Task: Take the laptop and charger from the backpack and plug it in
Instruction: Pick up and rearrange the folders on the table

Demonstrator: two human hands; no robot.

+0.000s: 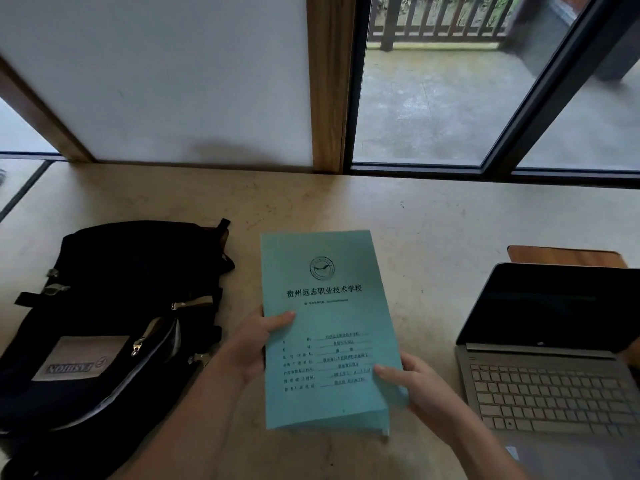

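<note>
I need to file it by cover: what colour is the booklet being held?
Teal blue-green, with dark printed text and a round emblem; the booklet shows clearly in the head view.

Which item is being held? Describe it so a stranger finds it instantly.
On the beige table under the window, look between the black backpack and the open laptop. Both hands, left hand and right hand, grip a teal booklet by its lower edges. It is the only teal thing, with a round emblem and printed Chinese characters.
</note>
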